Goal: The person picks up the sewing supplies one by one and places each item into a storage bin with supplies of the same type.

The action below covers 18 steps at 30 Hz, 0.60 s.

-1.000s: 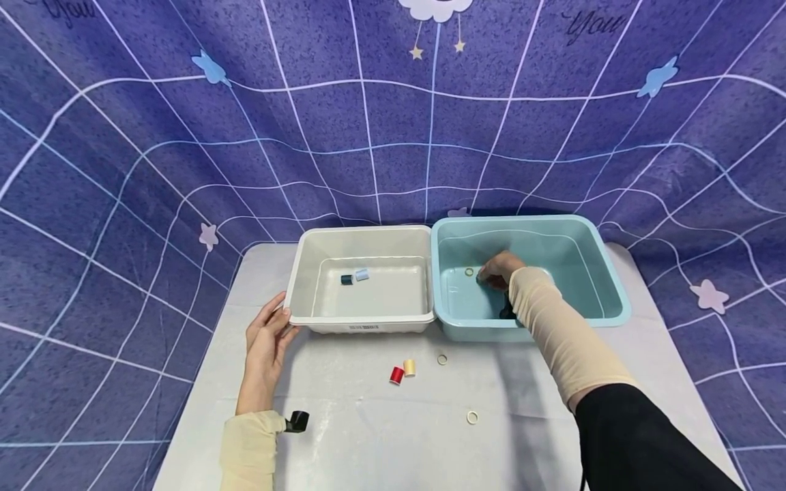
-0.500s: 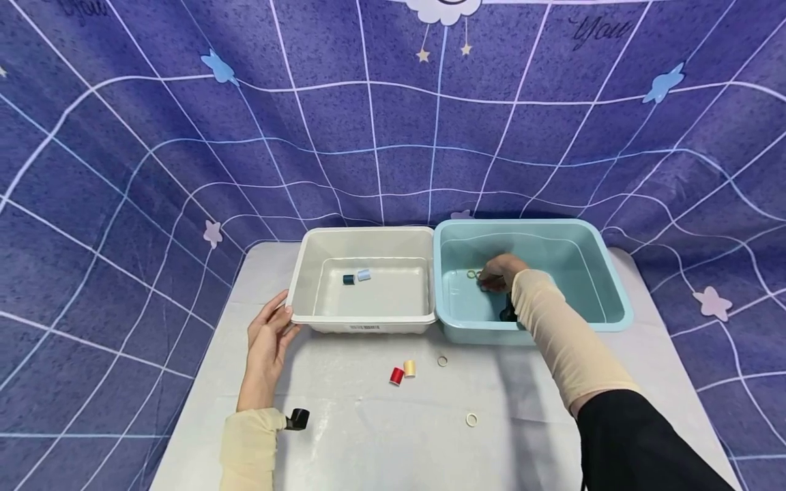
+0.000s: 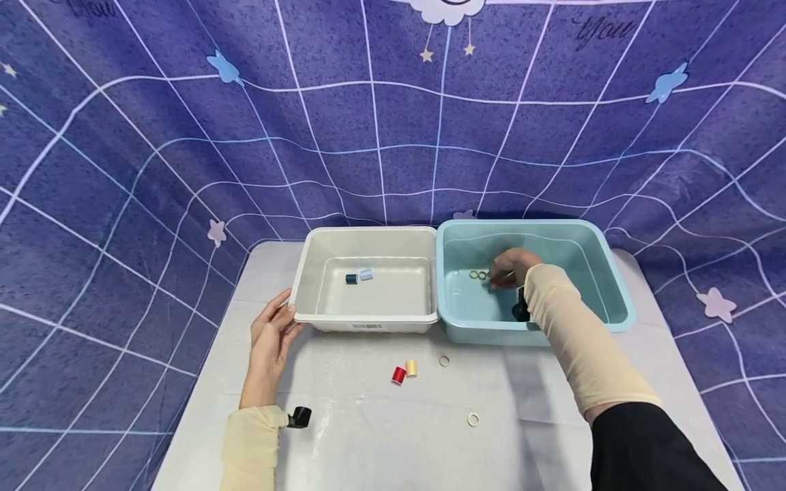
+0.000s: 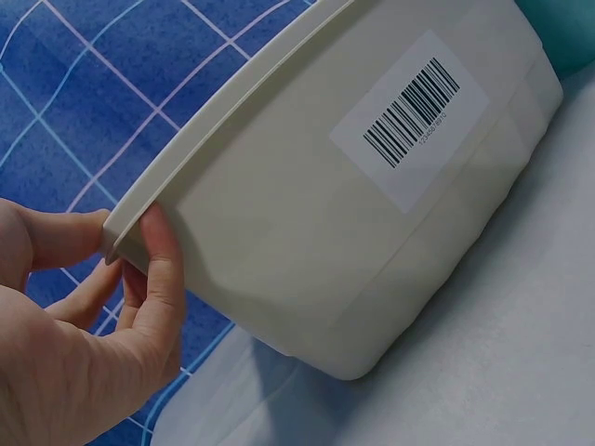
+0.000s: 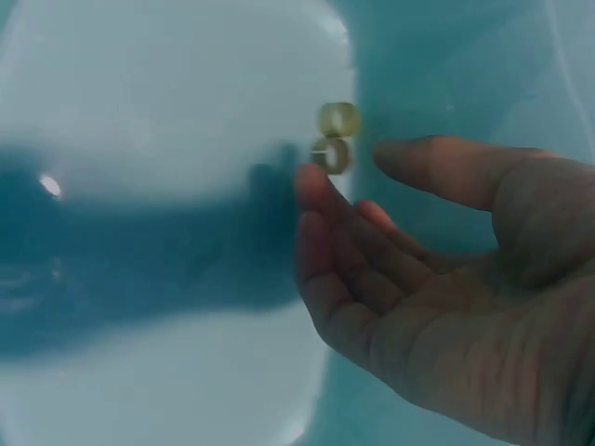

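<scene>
White bin rim (image 3: 368, 318) pinched by left hand (image 3: 271, 335); right hand (image 5: 437, 279) loosely spread near two rings (image 5: 337, 137) in blue bin (image 3: 491, 335).

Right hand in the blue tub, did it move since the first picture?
Yes, a little: against the left rim of the blue tub, the right hand has shifted to the right.

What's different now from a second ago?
The right hand has drawn slightly rightward inside the teal plastic bin; a small tan ring, apparently let go, now lies beside the pale yellow ring. Unchanged: the left hand pinching the rim of the white plastic bin, the dark blue thread spool and light blue thread spool inside, the red thread spool and yellow thread spool in front.
</scene>
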### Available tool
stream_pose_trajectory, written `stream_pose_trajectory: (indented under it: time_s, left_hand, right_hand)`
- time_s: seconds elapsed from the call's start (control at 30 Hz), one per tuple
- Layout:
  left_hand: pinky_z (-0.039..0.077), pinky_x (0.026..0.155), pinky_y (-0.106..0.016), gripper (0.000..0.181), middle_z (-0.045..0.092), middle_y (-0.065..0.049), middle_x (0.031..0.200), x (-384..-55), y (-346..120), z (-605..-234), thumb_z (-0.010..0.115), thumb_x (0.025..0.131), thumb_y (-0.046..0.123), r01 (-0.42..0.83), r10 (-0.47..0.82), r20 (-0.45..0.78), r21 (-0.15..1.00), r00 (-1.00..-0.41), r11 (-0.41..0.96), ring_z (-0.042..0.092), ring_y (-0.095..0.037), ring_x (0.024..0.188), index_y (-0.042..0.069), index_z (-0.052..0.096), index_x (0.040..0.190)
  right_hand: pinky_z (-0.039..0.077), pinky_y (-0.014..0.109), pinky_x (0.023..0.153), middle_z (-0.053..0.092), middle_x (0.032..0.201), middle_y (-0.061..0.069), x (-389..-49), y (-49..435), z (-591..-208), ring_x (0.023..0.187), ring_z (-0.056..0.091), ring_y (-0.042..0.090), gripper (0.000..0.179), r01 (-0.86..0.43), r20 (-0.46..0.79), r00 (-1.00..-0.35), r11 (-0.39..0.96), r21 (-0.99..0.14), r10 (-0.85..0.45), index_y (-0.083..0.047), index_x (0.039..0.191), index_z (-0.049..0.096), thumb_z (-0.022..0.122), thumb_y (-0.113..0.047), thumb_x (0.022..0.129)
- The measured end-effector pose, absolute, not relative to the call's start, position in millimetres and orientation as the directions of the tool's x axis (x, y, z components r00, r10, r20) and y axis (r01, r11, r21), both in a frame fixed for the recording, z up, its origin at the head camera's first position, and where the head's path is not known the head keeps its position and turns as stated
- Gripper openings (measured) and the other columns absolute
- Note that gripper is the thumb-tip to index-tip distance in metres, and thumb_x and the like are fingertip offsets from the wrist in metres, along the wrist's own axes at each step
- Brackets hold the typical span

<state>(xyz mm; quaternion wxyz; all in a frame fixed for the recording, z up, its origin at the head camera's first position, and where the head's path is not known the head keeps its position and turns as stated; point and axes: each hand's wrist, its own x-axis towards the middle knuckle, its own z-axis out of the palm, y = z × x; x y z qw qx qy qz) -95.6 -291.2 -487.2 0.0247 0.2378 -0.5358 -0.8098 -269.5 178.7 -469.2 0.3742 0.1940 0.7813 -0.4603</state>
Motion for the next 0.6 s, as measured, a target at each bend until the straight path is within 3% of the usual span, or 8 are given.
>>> stream_pose_trajectory:
  time_s: [0.13, 0.23, 0.37, 0.5, 0.6]
  left_hand:
    - [0.063, 0.074, -0.021, 0.049, 0.067, 0.001, 0.113, -95, -291, -488, 0.057, 0.104, 0.002, -0.220, -0.299, -0.360, 0.883, -0.884, -0.414, 0.073, -0.010, 0.089, 0.009, 0.052, 0.153]
    - [0.063, 0.076, -0.021, 0.051, 0.067, 0.000, 0.113, -94, -291, -488, 0.058, 0.104, 0.002, -0.210, -0.293, -0.347, 0.887, -0.891, -0.412, 0.073, -0.009, 0.089, 0.009, 0.050, 0.154]
    - [0.063, 0.078, -0.022, 0.052, 0.067, 0.000, 0.113, -95, -291, -488, 0.059, 0.103, 0.002, -0.192, -0.276, -0.325, 0.889, -0.905, -0.416, 0.073, -0.009, 0.087, 0.008, 0.049, 0.155]
    - [0.063, 0.076, -0.021, 0.051, 0.067, 0.000, 0.111, -95, -290, -488, 0.060, 0.103, 0.002, -0.184, -0.281, -0.317, 0.891, -0.906, -0.415, 0.072, -0.008, 0.085, 0.008, 0.051, 0.153]
    - [0.063, 0.075, -0.020, 0.050, 0.066, 0.001, 0.110, -94, -290, -488, 0.060, 0.103, 0.002, -0.188, -0.284, -0.320, 0.894, -0.904, -0.406, 0.072, -0.008, 0.084, 0.008, 0.051, 0.153]
  right_hand:
    - [0.056, 0.038, 0.101, 0.074, 0.084, 0.007, -266, 181, -455, 0.083, 0.070, 0.019, 0.009, 0.599, -0.754, -0.651, 0.553, -0.579, -0.085, 0.003, 0.100, 0.070, 0.061, 0.002, 0.097]
    - [0.058, 0.036, 0.099, 0.076, 0.093, 0.011, -263, 180, -446, 0.085, 0.071, 0.019, 0.013, 0.562, -0.754, -0.647, 0.596, -0.573, -0.116, 0.003, 0.107, 0.067, 0.066, 0.000, 0.095]
    - [0.061, 0.034, 0.093, 0.076, 0.101, 0.016, -265, 186, -438, 0.089, 0.073, 0.022, 0.015, 0.503, -0.760, -0.622, 0.649, -0.571, -0.186, 0.001, 0.102, 0.063, 0.071, -0.002, 0.090]
    - [0.060, 0.036, 0.095, 0.074, 0.102, 0.014, -256, 182, -420, 0.090, 0.072, 0.020, 0.019, 0.402, -0.738, -0.651, 0.745, -0.532, -0.176, 0.003, 0.111, 0.062, 0.065, -0.007, 0.096]
    - [0.061, 0.034, 0.088, 0.072, 0.095, 0.010, -249, 181, -408, 0.084, 0.070, 0.017, 0.023, 0.323, -0.721, -0.668, 0.800, -0.506, -0.186, 0.005, 0.115, 0.063, 0.063, -0.011, 0.099]
